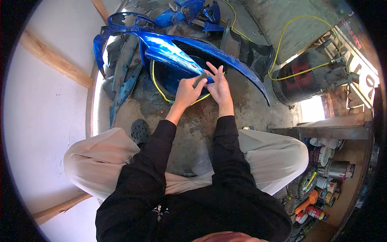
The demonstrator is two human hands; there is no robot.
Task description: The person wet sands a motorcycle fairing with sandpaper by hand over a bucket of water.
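Note:
A glossy blue motorcycle body panel point(167, 50) with pale, scuffed patches lies across the top of a round dark tub point(162, 86). Its long narrow arm curves away to the right. My left hand point(187, 93) is closed on a small dark grey piece of sandpaper point(200, 80), held at the panel's pointed lower end. Beside it, my right hand point(219, 86) has its fingers spread, with the thumb side close to the panel tip and the sandpaper. Whether the right fingers touch the panel is hard to tell.
More blue panels point(181, 14) and dark plastic parts point(127, 60) lie around the tub. A dark red and black tank point(298, 76) with a yellow hose point(288, 28) stands at right. Cans fill a wooden shelf point(334, 131) at lower right. A white wall point(48, 97) rises at left.

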